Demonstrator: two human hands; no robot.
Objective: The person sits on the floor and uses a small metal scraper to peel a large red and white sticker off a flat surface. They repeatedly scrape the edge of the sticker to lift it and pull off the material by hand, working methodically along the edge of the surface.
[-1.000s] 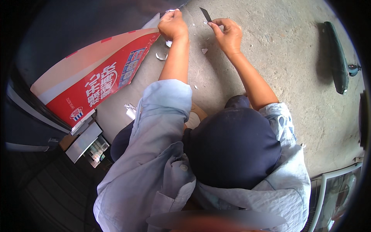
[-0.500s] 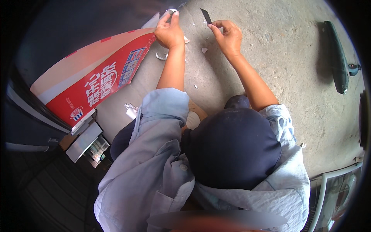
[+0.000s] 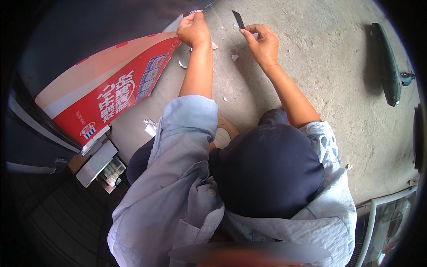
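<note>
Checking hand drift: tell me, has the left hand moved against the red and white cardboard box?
Yes. The left hand shifted slightly toward the red and white cardboard box.

A red-and-cream cardboard box (image 3: pixel 111 89), a dark blade (image 3: pixel 238 19), a pale blue shirt (image 3: pixel 178 178), a navy cap (image 3: pixel 271 169), grey concrete floor (image 3: pixel 320 66).

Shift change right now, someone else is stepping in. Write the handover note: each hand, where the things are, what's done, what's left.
Left hand: closed in a fist on a small pale piece, held out over the concrete floor.
Right hand: pinches a dark blade, tip up, apart from the left hand.
Things: white scraps lie on the floor below the hands; a red and white carton lies to the left.
Done: several scraps already lie on the floor.
Left: the piece is in hand and the blade is not on it.
</note>
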